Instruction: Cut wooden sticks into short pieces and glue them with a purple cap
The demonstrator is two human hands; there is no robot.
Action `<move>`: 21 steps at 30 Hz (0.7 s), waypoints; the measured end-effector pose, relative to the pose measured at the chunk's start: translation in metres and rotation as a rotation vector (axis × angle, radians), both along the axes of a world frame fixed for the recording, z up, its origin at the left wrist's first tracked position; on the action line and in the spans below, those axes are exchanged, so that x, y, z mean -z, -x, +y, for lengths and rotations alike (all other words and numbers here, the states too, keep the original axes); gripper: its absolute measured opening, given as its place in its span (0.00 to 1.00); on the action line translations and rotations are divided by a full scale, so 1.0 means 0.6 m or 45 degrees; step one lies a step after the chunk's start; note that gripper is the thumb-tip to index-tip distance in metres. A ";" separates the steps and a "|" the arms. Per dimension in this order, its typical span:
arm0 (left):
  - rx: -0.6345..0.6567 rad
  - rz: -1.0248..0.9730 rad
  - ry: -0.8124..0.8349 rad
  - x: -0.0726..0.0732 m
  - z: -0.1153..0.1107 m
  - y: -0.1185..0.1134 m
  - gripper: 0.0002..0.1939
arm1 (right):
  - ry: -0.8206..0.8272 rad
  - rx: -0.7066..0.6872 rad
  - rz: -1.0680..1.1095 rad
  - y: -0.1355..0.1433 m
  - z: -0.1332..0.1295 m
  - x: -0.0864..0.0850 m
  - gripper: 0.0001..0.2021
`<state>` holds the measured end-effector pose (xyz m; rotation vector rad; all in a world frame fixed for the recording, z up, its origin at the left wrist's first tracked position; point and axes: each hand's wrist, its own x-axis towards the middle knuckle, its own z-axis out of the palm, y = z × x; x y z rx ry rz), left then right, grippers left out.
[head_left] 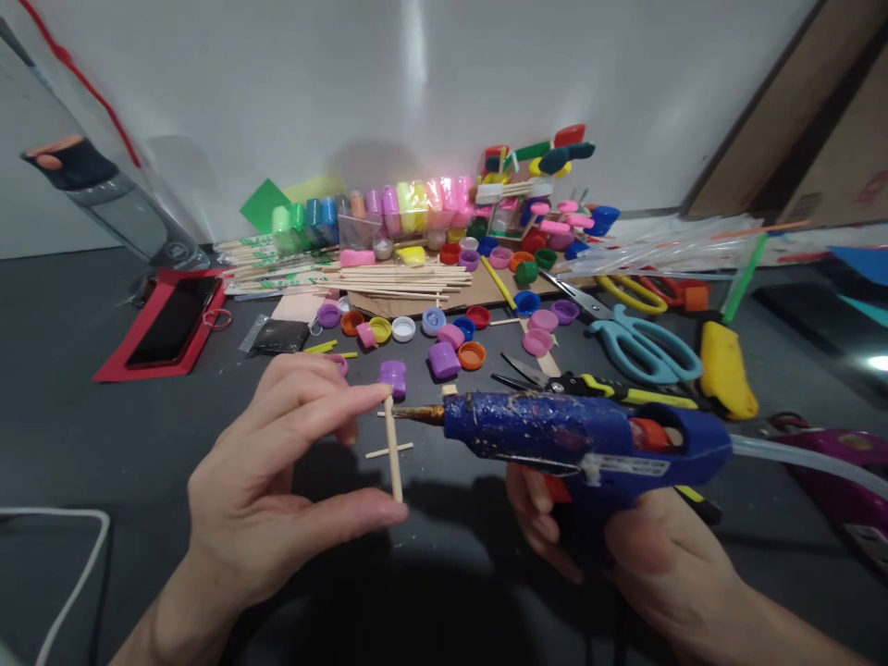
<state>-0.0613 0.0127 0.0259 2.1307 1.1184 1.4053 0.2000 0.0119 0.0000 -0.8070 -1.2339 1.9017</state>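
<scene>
Behind glue gun (534, 427), half-hidden pliers (636, 396), plastic caps (403, 329)

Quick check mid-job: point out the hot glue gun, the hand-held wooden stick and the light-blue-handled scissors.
Hot glue gun (534, 430): head view, on its blue barrel.
Hand-held wooden stick (393, 455): head view, mid-shaft.
Light-blue-handled scissors (611, 326): head view, handle near the blades.

Your left hand (242, 481) holds a stick (394, 462) beside the nozzle (425, 414) of the glue gun (531, 430) in your right hand (656, 546), with caps (403, 329) scattered on the table (55, 425) beyond. Behind the caps, skewers (409, 277) lie on cardboard (385, 305), and tubs (390, 211) line up before the wall (416, 74). At left, a phone (173, 324) rests on a sheet (141, 326), a bottle (131, 217) behind it; at right, pliers (575, 382) lie between glue gun and scissors (642, 350).
</scene>
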 end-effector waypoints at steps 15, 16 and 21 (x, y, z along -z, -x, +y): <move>-0.053 0.020 0.023 0.002 -0.002 0.002 0.30 | 0.080 0.015 0.006 0.006 0.003 -0.007 0.27; -0.056 0.022 0.021 0.002 -0.002 0.002 0.30 | 0.073 0.015 0.014 0.007 0.003 -0.006 0.26; -0.034 0.005 0.041 0.002 -0.001 0.001 0.30 | 0.063 0.022 0.013 0.008 0.002 -0.006 0.27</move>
